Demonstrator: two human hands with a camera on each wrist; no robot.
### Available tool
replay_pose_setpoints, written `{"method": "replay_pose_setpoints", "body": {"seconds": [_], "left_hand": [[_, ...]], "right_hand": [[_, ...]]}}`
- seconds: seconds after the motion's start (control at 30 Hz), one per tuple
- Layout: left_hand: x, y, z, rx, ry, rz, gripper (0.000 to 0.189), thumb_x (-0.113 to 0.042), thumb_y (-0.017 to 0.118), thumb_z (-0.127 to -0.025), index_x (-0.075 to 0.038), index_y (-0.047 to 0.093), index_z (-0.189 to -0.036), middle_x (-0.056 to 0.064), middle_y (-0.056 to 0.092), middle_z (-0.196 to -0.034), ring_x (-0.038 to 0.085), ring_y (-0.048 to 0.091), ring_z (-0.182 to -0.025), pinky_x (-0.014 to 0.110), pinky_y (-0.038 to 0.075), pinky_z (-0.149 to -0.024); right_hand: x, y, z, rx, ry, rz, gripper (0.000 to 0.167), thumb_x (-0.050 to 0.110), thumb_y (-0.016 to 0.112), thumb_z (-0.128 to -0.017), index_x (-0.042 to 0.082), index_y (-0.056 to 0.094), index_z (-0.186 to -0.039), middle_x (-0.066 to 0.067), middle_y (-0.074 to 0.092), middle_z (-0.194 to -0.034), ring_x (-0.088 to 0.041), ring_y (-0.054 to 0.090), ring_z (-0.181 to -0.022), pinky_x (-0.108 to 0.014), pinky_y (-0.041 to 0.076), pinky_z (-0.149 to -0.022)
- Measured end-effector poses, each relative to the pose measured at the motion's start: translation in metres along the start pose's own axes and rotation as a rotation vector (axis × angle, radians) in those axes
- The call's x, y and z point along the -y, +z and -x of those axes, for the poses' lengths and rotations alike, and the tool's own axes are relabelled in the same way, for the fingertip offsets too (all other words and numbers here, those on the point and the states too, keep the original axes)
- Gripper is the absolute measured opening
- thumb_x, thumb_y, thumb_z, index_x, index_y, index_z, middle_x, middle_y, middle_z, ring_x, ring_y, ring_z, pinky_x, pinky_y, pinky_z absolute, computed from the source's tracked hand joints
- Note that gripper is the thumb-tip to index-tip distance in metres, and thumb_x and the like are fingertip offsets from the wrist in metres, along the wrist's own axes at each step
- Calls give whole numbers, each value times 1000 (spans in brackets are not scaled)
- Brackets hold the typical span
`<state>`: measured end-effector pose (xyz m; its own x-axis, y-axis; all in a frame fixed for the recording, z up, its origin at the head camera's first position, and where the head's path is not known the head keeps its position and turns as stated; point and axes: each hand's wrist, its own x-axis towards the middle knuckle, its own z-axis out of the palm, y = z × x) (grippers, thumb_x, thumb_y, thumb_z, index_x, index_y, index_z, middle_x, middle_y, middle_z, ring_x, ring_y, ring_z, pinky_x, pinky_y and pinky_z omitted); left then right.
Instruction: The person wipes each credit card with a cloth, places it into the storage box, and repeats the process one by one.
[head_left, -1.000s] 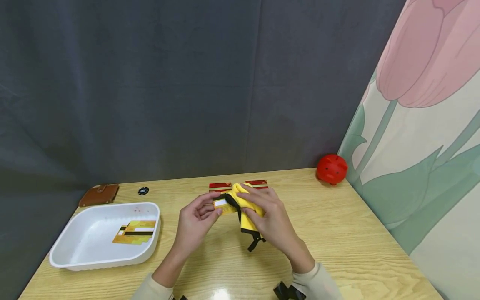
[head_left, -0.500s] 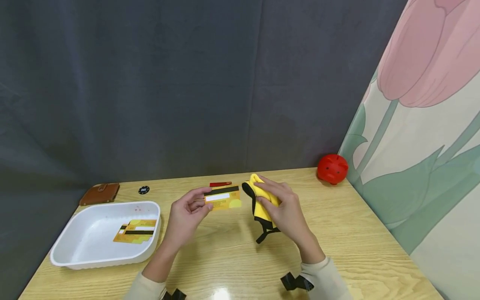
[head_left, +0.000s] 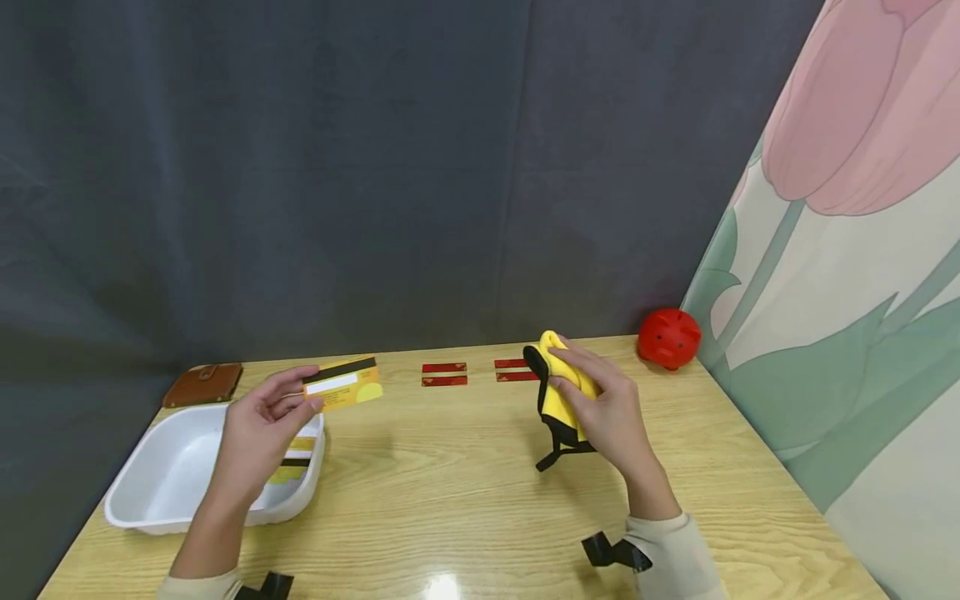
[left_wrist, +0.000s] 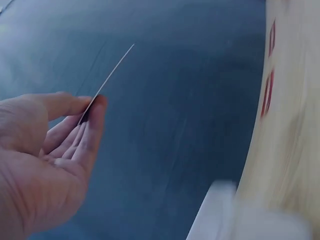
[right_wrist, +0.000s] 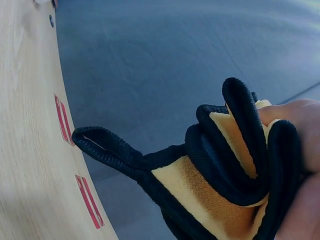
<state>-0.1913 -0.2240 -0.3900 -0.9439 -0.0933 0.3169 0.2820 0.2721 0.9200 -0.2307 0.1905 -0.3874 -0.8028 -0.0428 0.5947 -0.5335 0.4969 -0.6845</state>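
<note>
Between thumb and fingers, my left hand [head_left: 258, 429] pinches a yellow bank card [head_left: 343, 383] with a black stripe and white strip, held above the right rim of the white basin [head_left: 168, 525]. Seen edge-on in the left wrist view, the card [left_wrist: 112, 72] is a thin line. My right hand [head_left: 603, 408] grips a folded yellow cloth [head_left: 558, 400] with black edging, raised over the table's right half. The cloth's hanging loop [right_wrist: 107, 150] sticks out in the right wrist view. More yellow cards [head_left: 298, 458] lie in the basin, partly hidden by my left hand.
Two red striped cards [head_left: 444, 374] lie near the table's back edge, the right one partly behind the cloth. A red piggy bank [head_left: 669, 339] stands at the back right corner. A brown wallet [head_left: 204, 385] lies at back left. A dark curtain [head_left: 375, 167] hangs behind.
My left hand has drawn the yellow card out of the cloth and carried it left to the basin. My right hand has moved right with the cloth, and the red cards are uncovered more.
</note>
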Motion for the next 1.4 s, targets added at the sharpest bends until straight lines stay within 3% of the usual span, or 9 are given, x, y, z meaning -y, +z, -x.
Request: {"method": "replay_pose_setpoints", "body": {"seconds": [0.27,0.43,0.57,0.67,0.83,1.03,1.4], "left_hand": [[32,-80,4,49,-130,-180,44,-15,73,-97,-11,62,-140,-25,67,-107,-7,67,-93,11,56,-77],[56,-106,3,111,-171,-148,41,-10,72,-97,-14,64,-137,-21,68,-105,-5,68,-92,12,56,-77],[72,-114,2,185,-203,-112,39,-7,70,-98,-14,64,-136,-19,69,-103,-3,68,-92,14,58,-77],[81,-115,2,232,-210,-135,40,-7,69,-99,-7,62,-138,-18,68,-103,-2,68,-92,16,59,-78],[92,-112,1,284,-218,-268,45,-13,71,-98,4,58,-138,-11,67,-105,-2,65,-91,18,59,-77],[97,-105,0,327,-246,-323,47,-13,72,-97,6,58,-138,5,65,-110,0,64,-89,22,59,-76],[99,-100,-2,353,-258,-361,44,-6,73,-94,8,59,-134,14,67,-109,2,64,-86,20,56,-73]], "right_hand": [[-4,-4,-1,-15,34,8,39,1,80,-88,16,77,-124,-3,68,-141,-6,59,-110,-7,52,-77],[-6,-5,-2,-21,25,18,38,2,80,-88,16,77,-124,-4,68,-140,-3,58,-106,-7,51,-76],[-8,-6,-2,-20,23,22,38,3,80,-88,16,77,-124,-4,68,-140,-5,56,-103,-8,49,-75],[-9,-7,-1,-16,24,10,39,3,80,-88,16,77,-124,-4,67,-141,-6,56,-103,-9,50,-75],[-9,-8,-2,-5,41,-6,40,3,80,-88,18,76,-125,0,67,-142,-5,57,-106,-11,51,-76],[-8,-10,-2,-4,48,-4,41,1,80,-87,17,76,-125,1,66,-143,-4,57,-108,-10,52,-78],[-9,-10,-2,1,49,0,41,2,80,-88,17,76,-125,0,67,-142,-4,57,-108,-11,51,-77]]}}
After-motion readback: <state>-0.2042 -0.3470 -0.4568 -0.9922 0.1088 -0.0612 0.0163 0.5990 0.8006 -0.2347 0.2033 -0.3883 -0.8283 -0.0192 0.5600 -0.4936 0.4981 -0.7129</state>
